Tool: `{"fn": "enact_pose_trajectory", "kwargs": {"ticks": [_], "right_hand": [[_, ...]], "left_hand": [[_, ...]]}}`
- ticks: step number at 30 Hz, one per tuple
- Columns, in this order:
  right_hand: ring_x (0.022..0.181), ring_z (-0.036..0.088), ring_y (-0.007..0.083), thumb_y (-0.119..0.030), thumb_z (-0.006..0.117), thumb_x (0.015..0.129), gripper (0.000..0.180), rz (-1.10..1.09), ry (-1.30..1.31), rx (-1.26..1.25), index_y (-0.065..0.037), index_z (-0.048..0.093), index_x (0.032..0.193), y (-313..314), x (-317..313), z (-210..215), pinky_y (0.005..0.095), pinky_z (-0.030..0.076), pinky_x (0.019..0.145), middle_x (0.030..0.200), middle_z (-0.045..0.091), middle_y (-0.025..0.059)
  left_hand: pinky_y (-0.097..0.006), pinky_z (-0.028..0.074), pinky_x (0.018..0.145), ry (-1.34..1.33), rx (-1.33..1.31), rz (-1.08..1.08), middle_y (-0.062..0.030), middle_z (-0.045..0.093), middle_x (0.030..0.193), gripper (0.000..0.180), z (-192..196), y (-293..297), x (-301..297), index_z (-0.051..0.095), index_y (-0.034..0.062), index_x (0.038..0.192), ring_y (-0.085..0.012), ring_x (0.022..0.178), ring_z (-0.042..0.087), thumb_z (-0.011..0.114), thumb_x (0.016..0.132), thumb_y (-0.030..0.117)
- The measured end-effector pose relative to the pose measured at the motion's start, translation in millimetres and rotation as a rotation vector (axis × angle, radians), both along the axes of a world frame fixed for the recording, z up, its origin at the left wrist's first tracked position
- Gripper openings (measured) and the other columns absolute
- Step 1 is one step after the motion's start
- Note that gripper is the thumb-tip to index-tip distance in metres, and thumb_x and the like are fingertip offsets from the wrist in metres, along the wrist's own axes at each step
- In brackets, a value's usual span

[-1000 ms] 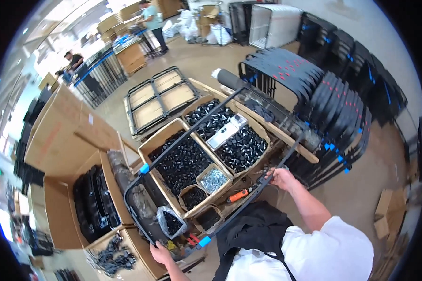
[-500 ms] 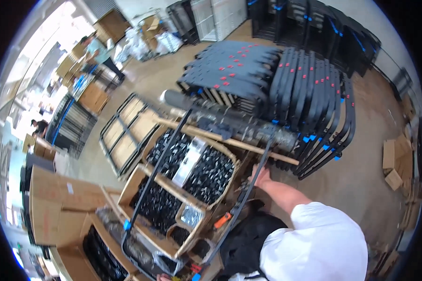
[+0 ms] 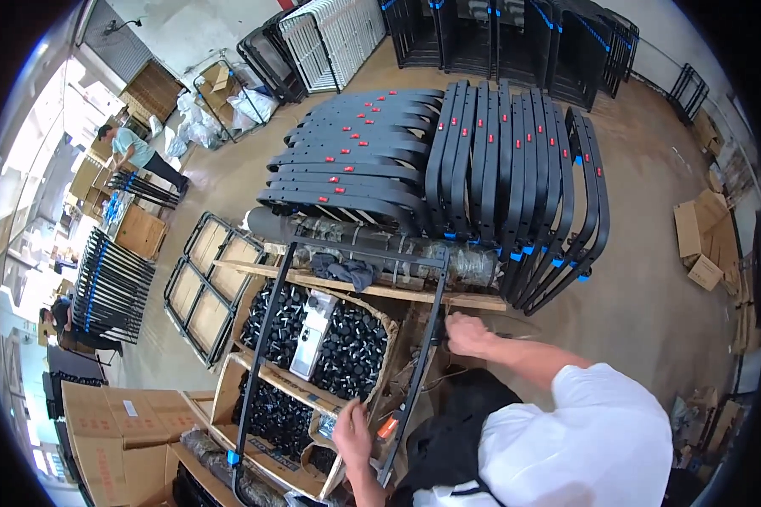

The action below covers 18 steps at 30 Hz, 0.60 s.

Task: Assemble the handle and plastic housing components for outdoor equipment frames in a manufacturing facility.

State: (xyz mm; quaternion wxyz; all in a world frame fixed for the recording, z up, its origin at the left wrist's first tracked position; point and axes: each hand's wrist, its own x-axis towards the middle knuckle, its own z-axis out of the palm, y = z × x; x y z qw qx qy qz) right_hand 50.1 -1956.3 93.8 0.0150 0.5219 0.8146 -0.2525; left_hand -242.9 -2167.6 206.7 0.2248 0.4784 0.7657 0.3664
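A black metal tube frame (image 3: 260, 359) lies across the open boxes in front of me. My right hand (image 3: 469, 335) is closed beside its right-hand tube, near the far corner; its grip is hidden. Over the near edge of the boxes is my left hand (image 3: 353, 433), fingers curled together, left of the same tube. Any small thing in it does not show. Below the frame, a cardboard box (image 3: 391, 331) holds many black screw-in feet (image 3: 351, 348) with pale bolts. A flat white-and-grey object (image 3: 313, 334) rests on them. An orange-handled tool (image 3: 389, 424) lies right of my left hand.
A wooden strip (image 3: 473, 301) and a dark cloth (image 3: 344, 270) lie beyond the boxes, before wrapped rolls (image 3: 380, 252). Stacked dark frames (image 3: 355, 152) stand behind. A large carton (image 3: 101, 439) is at left, another frame (image 3: 207, 287) behind it. Two people work farther left.
My left hand has come up from the lower edge to above the boxes. My right hand remains by the frame's right tube. The whole view has turned and shifted.
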Motion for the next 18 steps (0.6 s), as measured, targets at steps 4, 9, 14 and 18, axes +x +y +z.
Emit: {"fn": "enact_pose_trajectory", "kwargs": {"ticks": [4,9,14,18], "right_hand": [[0.108,0.068,0.0457,-0.022,0.065,0.084,0.038,-0.004,-0.021,-0.121,0.004,0.065,0.111,-28,83,74,0.0542,0.057,0.092,0.111,0.069,0.0280],[0.098,0.072,0.0445,-0.033,0.066,0.089,0.041,-0.198,-0.037,-0.342,0.004,0.069,0.106,-9,126,150,0.0535,0.057,0.089,0.100,0.074,0.0281],[0.090,0.072,0.0459,-0.037,0.063,0.088,0.042,-0.152,0.046,-0.169,0.003,0.071,0.100,38,88,260,0.0526,0.058,0.082,0.091,0.074,0.0278],[0.088,0.073,0.0448,-0.034,0.062,0.088,0.042,-0.074,0.034,-0.054,0.005,0.070,0.102,82,64,281,0.0526,0.057,0.081,0.088,0.073,0.0281]], "left_hand": [[-0.029,0.056,0.089,-0.421,0.019,-0.048,-0.0094,0.077,0.106,0.028,-4,83,23,0.071,-0.0041,0.125,-0.0159,0.097,0.072,0.057,0.109,0.014],[-0.030,0.056,0.092,-0.630,0.085,-0.244,-0.0097,0.077,0.110,0.029,21,181,74,0.071,-0.0023,0.126,-0.0162,0.099,0.073,0.056,0.110,0.017],[-0.032,0.052,0.102,-0.705,0.173,-0.555,-0.0114,0.075,0.118,0.033,63,267,133,0.067,-0.0015,0.131,-0.0185,0.112,0.070,0.053,0.112,0.022],[-0.033,0.045,0.106,-0.912,0.106,-0.725,-0.0087,0.071,0.123,0.043,90,306,170,0.069,0.0018,0.130,-0.0156,0.119,0.061,0.052,0.113,0.037]]}}
